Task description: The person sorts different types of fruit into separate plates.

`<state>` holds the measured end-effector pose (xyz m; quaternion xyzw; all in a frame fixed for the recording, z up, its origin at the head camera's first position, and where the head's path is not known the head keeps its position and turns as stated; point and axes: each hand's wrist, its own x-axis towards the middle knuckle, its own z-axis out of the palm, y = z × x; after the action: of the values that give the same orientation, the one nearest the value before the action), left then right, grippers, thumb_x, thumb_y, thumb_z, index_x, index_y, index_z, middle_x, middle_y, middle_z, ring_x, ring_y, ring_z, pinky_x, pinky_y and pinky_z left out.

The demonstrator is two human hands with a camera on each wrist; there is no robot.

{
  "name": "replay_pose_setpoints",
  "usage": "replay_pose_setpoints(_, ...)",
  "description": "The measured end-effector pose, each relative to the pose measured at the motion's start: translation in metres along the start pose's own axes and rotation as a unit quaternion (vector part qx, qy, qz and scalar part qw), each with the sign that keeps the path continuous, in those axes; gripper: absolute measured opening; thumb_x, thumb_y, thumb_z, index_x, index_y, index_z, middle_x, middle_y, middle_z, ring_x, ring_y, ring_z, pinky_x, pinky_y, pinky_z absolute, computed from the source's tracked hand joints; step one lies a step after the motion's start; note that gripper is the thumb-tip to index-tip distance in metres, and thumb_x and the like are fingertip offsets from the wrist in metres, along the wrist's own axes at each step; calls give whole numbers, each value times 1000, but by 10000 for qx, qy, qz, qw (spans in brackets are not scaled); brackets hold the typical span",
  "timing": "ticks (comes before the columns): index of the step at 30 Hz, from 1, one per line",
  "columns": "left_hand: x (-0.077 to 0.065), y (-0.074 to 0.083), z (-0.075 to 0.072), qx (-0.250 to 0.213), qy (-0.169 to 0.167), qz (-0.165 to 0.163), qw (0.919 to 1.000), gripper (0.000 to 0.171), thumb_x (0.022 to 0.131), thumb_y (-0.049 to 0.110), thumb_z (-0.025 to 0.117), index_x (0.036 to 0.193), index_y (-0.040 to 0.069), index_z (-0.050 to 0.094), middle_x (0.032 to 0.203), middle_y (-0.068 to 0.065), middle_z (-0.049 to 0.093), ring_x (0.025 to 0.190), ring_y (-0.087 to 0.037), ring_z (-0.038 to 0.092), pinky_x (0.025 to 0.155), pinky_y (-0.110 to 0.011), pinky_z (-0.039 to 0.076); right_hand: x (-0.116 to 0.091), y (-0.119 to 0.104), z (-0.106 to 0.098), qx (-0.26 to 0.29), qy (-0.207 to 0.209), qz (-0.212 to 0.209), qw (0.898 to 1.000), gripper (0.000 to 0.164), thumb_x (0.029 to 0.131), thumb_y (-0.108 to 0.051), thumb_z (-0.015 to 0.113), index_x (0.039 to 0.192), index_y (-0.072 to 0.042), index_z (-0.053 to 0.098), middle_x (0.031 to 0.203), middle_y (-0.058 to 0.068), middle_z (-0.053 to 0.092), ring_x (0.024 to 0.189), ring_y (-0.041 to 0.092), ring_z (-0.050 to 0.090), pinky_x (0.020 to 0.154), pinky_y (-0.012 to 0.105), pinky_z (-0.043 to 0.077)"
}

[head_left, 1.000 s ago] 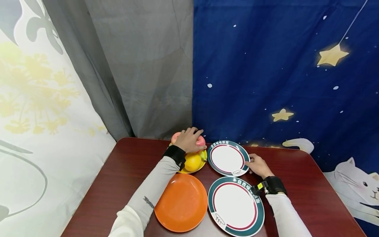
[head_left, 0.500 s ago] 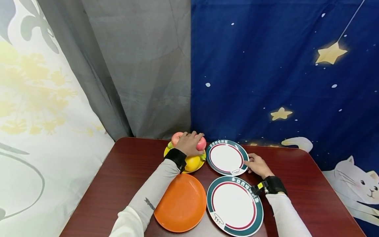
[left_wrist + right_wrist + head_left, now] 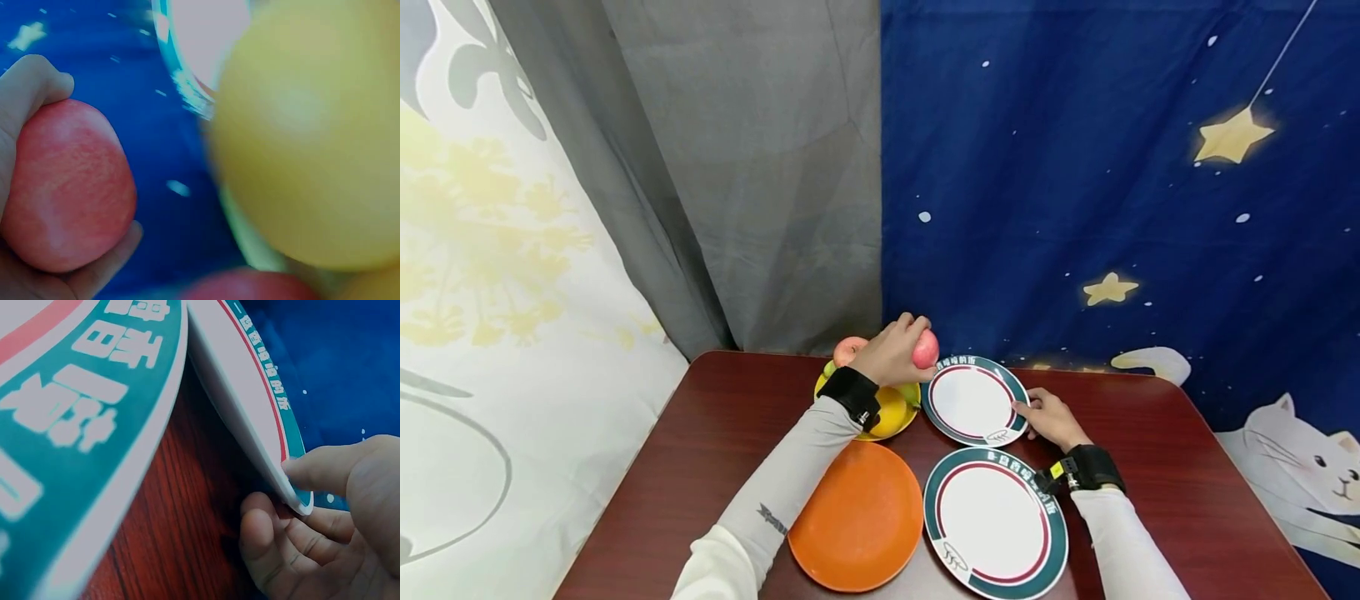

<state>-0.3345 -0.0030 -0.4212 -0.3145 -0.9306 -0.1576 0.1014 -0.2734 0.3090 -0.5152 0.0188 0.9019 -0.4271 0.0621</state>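
My left hand grips a red apple above the right side of a yellow fruit plate. In the left wrist view, thumb and fingers wrap around the apple. Another apple rests on the fruit plate behind the hand, and a round yellow fruit sits at its front; my wrist hides part of the pile. My right hand pinches the right rim of the far white plate with a green border. The right wrist view shows the thumb on top of that rim, fingers beneath.
Nearer to me on the dark red table lie an orange plate and a larger green-bordered plate, side by side. Grey curtain and blue star-patterned cloth hang right behind the table's back edge.
My left hand has lifted the apple off the fruit plate and carried it a little to the right, toward the far plate. The right hand stays on the plate rim.
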Motion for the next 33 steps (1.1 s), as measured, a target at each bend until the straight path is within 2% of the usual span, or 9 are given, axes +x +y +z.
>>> replay_pose_setpoints(3,9,19,-3,-109,143,279,9994,70,71,48,70,131,20,45,114,-3,46,90,-17,50,70,-22,49,0,0,0,-35,29,-48,10000,47,97,-19,55,130,11,41,81,13,58,57,22,58,57,33,48)
replay_pose_setpoints(7,21,41,10,-187,126,387,9990,68,70,48,71,131,28,50,116,1,46,93,-16,49,66,-22,48,0,1,2,-63,96,-81,9999,46,96,-17,55,129,11,42,78,12,56,56,22,58,56,32,47)
replay_pose_setpoints(13,32,60,57,81,-384,47,9992,67,70,53,71,130,34,47,117,2,43,95,-16,47,67,-24,48,1,2,2,-104,195,-1,9998,44,96,-18,56,128,10,44,76,12,57,55,21,56,55,32,46)
replay_pose_setpoints(17,33,62,84,276,-758,-194,9966,72,71,52,73,135,34,44,125,0,42,102,-20,47,75,-31,50,3,3,2,-137,269,-24,9995,44,96,-18,57,128,10,45,77,11,57,55,20,56,55,31,46)
replay_pose_setpoints(21,29,60,101,525,-1082,-419,9919,74,73,53,74,138,35,43,135,-3,41,114,-25,46,83,-38,50,3,5,3,-123,263,-100,9995,45,95,-18,57,128,9,44,75,11,56,55,21,57,56,32,46)
replay_pose_setpoints(25,26,59,109,708,-1234,-442,9888,70,75,54,73,137,37,44,140,-4,40,122,-28,43,88,-42,49,3,7,4,-85,230,-101,9996,47,96,-19,57,130,9,43,75,10,55,55,21,58,59,33,46)
replay_pose_setpoints(29,25,60,109,823,-1231,-377,9883,71,75,56,73,137,37,44,142,-4,39,124,-29,43,92,-43,47,3,8,4,-60,266,-66,9996,48,96,-20,57,132,8,42,76,10,55,56,21,58,59,33,47)
replay_pose_setpoints(33,25,62,105,1006,-1218,-380,9867,83,72,71,65,143,37,39,142,-3,39,125,-25,41,99,-43,40,2,8,4,-86,306,-64,9995,48,95,-20,57,131,8,43,75,11,56,55,22,57,58,33,46)
